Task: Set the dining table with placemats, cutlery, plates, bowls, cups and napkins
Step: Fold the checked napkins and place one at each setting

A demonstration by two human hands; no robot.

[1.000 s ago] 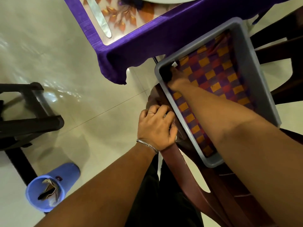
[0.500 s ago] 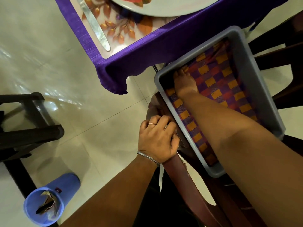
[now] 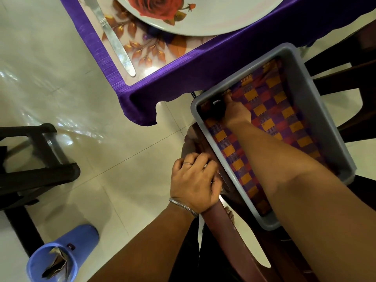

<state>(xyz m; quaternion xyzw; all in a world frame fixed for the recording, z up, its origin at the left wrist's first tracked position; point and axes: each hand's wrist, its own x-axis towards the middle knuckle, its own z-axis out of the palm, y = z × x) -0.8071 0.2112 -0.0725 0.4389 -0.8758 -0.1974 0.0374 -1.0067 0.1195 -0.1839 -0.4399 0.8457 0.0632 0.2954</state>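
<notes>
Right hand (image 3: 236,112) is reached down into the far left corner of the grey bin (image 3: 317,110), which sits on a brown chair (image 3: 227,231) just beside the worktop (image 3: 203,64). A small dark object (image 3: 217,107) with a pale glint lies at the fingers; what it is cannot be told, nor whether the grip has closed on it or is only touching it. The bin is lined with a checked cloth (image 3: 274,110) in orange, red and purple, which the forearm crosses.

Left hand (image 3: 195,182) rests on the chair's top edge, close against the bin's near wall, fingers curled over the edge. Judgement: this steadies the chair and bin while the other hand searches.

On the worktop, one place is partly laid: a leaf-patterned placemat (image 3: 154,49) on the purple tablecloth (image 3: 213,64), a rose-printed plate (image 3: 213,15) on the mat, and a knife (image 3: 114,37) lying on the mat to the plate's left. No cup, bowl or napkin is visible here.

On the floor stand a blue bucket (image 3: 61,255) holding crumpled scraps and a dark chair (image 3: 36,159), both well apart from the bin
</notes>
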